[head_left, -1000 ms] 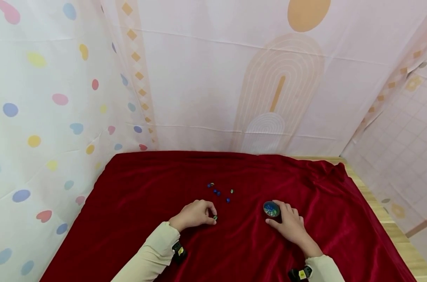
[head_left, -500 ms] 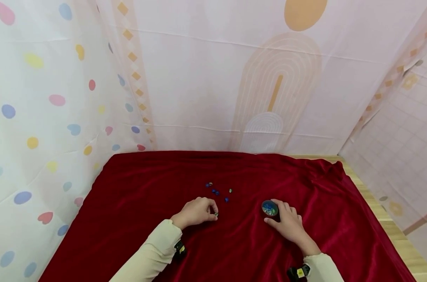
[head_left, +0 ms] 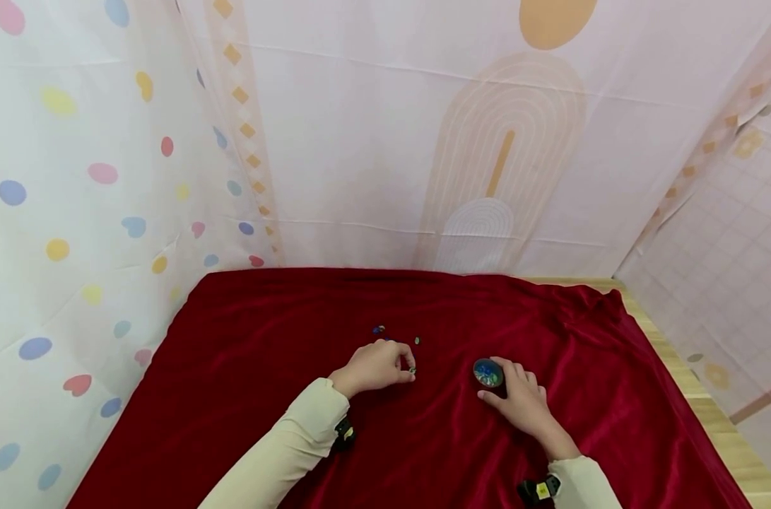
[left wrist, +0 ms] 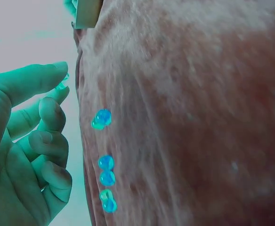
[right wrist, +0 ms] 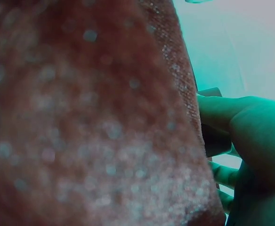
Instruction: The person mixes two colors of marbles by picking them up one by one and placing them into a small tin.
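My left hand (head_left: 375, 366) pinches a small greenish glass marble (head_left: 413, 370) between thumb and forefinger, just above the red cloth. In the left wrist view that marble (left wrist: 62, 84) shows as a clear bead at the fingertips, while the other fingers curl loosely. My right hand (head_left: 524, 403) grips a small round cup (head_left: 489, 373) from its right side, thumb in front and fingers behind. Blue and green marbles show inside the cup. The right wrist view catches only a dark part of the cup (right wrist: 217, 141) behind the thumb.
Loose blue and green marbles (left wrist: 107, 170) lie in a short row on the cloth beyond the left hand. A lone green marble (head_left: 417, 341) sits apart. Red velvet cloth (head_left: 283, 318) covers the table, with a bare wooden edge (head_left: 697, 396) at right. Patterned curtains (head_left: 360, 141) surround it.
My left hand has moved right and slightly away from me with the pinched marble, toward the cup, now covering some loose marbles. The right hand and cup stay about where they were.
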A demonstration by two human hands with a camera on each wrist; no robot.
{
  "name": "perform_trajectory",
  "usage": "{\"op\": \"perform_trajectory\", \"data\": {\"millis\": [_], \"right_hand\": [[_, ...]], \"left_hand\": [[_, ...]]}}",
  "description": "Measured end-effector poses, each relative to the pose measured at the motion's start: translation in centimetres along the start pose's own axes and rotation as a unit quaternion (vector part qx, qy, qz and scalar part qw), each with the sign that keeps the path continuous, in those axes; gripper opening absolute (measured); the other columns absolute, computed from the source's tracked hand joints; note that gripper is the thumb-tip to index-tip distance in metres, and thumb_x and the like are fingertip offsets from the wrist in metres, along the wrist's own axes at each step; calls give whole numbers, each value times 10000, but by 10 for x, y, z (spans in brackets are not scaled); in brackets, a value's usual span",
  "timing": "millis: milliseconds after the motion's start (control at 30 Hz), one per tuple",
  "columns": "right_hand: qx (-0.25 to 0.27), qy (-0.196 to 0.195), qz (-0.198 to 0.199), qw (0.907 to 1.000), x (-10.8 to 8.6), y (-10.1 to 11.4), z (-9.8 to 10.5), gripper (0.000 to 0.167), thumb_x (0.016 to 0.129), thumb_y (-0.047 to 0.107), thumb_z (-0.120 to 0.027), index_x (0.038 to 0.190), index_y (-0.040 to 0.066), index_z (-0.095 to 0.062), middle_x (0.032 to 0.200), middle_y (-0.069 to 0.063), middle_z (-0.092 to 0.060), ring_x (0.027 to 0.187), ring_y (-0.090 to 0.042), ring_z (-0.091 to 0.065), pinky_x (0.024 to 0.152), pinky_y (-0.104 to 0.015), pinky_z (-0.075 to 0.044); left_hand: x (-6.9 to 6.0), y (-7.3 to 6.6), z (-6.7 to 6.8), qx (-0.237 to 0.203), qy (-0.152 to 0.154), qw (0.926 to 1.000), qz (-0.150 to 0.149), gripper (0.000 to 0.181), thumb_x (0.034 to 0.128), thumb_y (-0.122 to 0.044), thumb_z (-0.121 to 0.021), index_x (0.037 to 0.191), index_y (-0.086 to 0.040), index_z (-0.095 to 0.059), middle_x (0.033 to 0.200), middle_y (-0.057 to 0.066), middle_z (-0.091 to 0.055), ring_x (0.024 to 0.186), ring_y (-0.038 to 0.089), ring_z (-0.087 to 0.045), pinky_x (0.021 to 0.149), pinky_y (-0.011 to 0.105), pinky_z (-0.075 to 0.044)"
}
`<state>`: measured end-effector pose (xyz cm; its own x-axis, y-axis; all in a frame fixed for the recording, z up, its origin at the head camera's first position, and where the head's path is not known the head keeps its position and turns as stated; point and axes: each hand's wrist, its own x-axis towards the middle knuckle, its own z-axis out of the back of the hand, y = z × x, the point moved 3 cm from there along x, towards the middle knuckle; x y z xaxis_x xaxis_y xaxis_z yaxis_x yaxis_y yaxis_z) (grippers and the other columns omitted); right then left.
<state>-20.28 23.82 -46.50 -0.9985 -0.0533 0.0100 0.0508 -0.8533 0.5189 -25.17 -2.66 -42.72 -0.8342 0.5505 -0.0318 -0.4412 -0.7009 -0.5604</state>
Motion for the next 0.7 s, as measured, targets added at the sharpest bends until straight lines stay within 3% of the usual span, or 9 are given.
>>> {"op": "perform_trajectory", "data": {"millis": [233, 700], "right_hand": [[19, -24, -2, 10000, 0, 1, 2, 662, 866, 365, -708, 1412, 138, -409, 1344, -150, -495, 1197, -389, -416, 848, -490, -339], [-57, -35, -122, 9999, 2, 3, 0, 653, 858, 340, -720, 1402, 131, -424, 1322, -148, -507, 1183, -395, -428, 827, -491, -350]], "left_hand": [[11, -14, -5, 1, 70, 9999, -74, 94, 881, -271, -706, 916, -184, -697, 571, -80, -527, 512, 44, -445, 490, 207, -357], [37, -56, -14, -35, 182, 9993, -313, 110, 896, -277, -686, 959, -187, -698, 575, -75, -526, 509, 43, -450, 472, 196, -361]]}}
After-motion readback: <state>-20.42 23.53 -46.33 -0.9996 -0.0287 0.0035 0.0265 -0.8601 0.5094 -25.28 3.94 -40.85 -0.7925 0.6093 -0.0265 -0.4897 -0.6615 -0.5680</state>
